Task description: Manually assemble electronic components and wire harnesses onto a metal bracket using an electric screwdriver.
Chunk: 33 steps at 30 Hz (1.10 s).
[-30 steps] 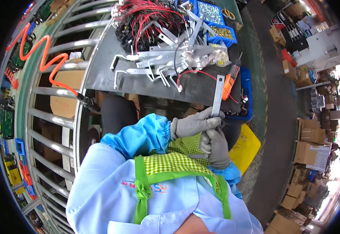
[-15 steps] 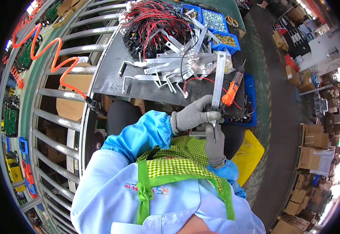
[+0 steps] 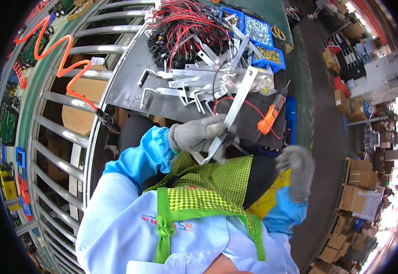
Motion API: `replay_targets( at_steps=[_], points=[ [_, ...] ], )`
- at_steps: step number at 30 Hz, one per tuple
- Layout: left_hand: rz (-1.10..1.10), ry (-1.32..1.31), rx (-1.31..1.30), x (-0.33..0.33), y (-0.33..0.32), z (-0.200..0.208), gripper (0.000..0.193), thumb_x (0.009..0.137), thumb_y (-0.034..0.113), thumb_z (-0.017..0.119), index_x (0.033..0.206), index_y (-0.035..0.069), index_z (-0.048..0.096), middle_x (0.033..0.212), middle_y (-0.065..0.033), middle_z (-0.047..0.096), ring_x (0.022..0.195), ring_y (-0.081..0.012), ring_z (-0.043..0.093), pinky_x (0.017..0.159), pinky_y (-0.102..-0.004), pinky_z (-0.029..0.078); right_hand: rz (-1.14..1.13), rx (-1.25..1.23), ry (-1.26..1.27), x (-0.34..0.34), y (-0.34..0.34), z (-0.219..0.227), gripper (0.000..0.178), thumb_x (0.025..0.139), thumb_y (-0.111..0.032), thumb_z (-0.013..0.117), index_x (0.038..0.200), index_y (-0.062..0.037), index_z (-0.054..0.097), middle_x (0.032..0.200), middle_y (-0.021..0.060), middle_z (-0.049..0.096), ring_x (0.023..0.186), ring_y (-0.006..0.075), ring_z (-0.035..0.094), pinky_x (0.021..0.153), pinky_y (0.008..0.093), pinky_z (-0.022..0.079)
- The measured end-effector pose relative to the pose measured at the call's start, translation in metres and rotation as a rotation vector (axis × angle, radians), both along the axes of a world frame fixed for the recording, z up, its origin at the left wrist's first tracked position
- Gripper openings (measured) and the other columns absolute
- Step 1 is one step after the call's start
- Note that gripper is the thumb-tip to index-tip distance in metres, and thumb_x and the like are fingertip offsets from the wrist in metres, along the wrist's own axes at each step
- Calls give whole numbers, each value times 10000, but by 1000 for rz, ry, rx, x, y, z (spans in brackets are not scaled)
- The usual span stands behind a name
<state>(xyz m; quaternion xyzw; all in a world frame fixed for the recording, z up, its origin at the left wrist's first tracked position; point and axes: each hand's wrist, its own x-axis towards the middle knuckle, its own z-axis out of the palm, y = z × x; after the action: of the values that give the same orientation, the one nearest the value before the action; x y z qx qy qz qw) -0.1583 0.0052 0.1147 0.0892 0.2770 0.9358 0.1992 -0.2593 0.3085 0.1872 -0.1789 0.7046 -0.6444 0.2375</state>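
Note:
My left hand (image 3: 201,133), in a grey glove, is closed around a long flat metal bracket (image 3: 239,100) with a bent lower end. The bracket slants up and to the right, over the table's near edge. A small black part (image 3: 231,138) sits against it by my fingers, and a red wire runs close by. Apart on the right, my right hand (image 3: 297,170) hangs beyond my knee, its gloved fingers smeared by motion. An orange powered screwdriver (image 3: 270,116) lies on the dark tabletop between the bracket and the right edge.
Loose metal brackets (image 3: 194,82) lie piled on the table (image 3: 128,91), below a heap of red and black wires (image 3: 185,27). Blue bins (image 3: 278,66) of small fasteners and orange-handled scissors (image 3: 278,33) are at the back right. Left is a roller conveyor (image 3: 64,132) with an orange coiled hose (image 3: 66,59).
My right hand has let go of the bracket and moved off to the right. My left hand has shifted left and nearer with the bracket, which now tilts more.

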Motion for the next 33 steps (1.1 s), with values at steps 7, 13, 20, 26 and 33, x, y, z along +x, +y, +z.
replay_targets(
  at_steps=[7, 13, 20, 26, 33],
  points=[
    [-202, 108, -196, 5, -4, 0, 425, 1005, 407, 505, 1168, 14, 486, 1062, -131, 618, 564, -70, 585, 422, -187, 440, 178, 530, 1027, -170, -94, -80, 218, 880, -188, 605, 1019, -48, 699, 1029, 176, 679, 984, 344, 636, 894, 426, 485],
    [-158, 189, 283, 36, -56, 22, 442, 938, 327, 630, 1139, -53, 528, 1028, -263, 593, 423, -114, 496, 357, -217, 398, -85, 1250, 861, -224, -141, -139, 337, 850, -400, 608, 958, -107, 736, 986, 172, 701, 936, 361, 680, 820, 471, 547],
    [-107, -100, -947, 11, -60, 40, 351, 972, 237, 575, 1255, 39, 517, 886, -39, 624, 671, -94, 627, 555, -232, 519, -112, 1244, 747, -219, -154, -132, 362, 861, -371, 614, 1092, -102, 686, 1176, 186, 640, 1049, 368, 651, 881, 473, 529],
    [179, -164, -645, -3, -47, 5, 383, 976, 202, 572, 1317, 57, 475, 953, -47, 608, 765, -119, 645, 697, -263, 556, -170, 834, 857, -206, -121, -107, 271, 843, -280, 677, 985, -54, 630, 856, 196, 663, 881, 383, 658, 752, 473, 522],
    [325, 60, -772, -12, -27, 15, 453, 1006, 259, 549, 1381, 48, 408, 1063, -42, 553, 904, -111, 601, 716, -262, 531, -228, 39, 481, -83, -104, -17, 201, 961, -207, 616, 1033, -23, 582, 770, 50, 645, 689, 103, 646, 581, 248, 501]
  ],
)
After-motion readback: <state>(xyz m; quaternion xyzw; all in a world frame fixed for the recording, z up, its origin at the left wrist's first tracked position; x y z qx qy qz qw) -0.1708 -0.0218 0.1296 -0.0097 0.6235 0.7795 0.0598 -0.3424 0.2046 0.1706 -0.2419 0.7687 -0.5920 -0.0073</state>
